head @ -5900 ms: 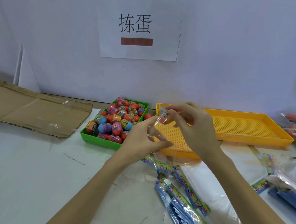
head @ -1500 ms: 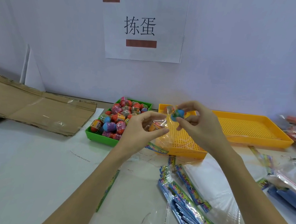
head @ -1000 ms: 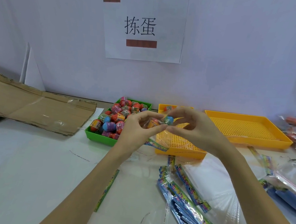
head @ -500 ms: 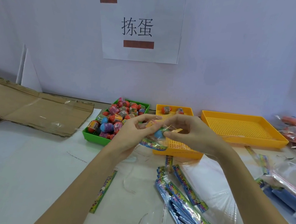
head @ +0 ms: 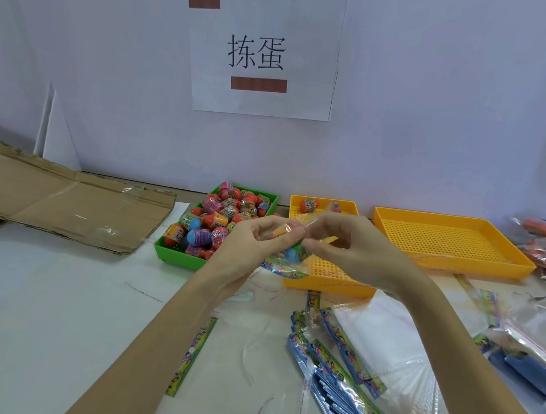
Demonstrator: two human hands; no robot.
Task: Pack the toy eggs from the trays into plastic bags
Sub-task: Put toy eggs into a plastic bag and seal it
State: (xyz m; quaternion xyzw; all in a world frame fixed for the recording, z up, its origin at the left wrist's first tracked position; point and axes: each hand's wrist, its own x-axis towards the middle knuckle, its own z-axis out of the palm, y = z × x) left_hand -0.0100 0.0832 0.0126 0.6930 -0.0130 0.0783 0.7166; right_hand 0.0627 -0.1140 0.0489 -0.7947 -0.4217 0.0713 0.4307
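Both hands hold one clear bag with eggs going in, above the near edge of the small yellow tray.

Left hand has its grip clamped on the plastic bag, fingers curled around the orange egg at the bag's upper part. Right hand pinches the bag mouth, fingertips together just above the blue egg. Blue egg sits between the two hands, low in the bag; printed header strip hangs below. Bag's long axis runs roughly up-down, tilted. Green tray of toy eggs lies just left and beyond the left hand, so that hand is nearer for the next egg. Small yellow tray holds two eggs at its far end; large yellow tray on the right of the counter.
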